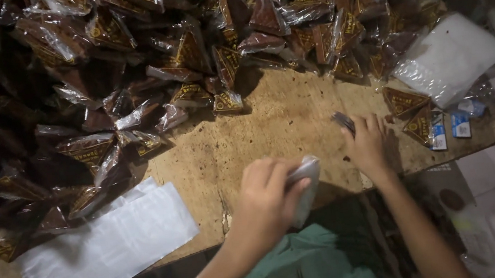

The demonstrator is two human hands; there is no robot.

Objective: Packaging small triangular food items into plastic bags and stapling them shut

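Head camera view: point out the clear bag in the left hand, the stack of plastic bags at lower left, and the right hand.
clear bag [306, 182], head view, its upper edge
stack of plastic bags [108, 248], head view, its middle
right hand [367, 143], head view, its back

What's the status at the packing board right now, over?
Left hand grips a clear bag. Right hand on the board, touching something blurred. Triangular packets heaped beyond.

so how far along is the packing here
Done: a big heap of sealed triangular packets covers the board's far side. In hand: the left hand grips a clear bag; the right hand presses something small and dark. Left: stacks of empty clear bags remain unfilled.
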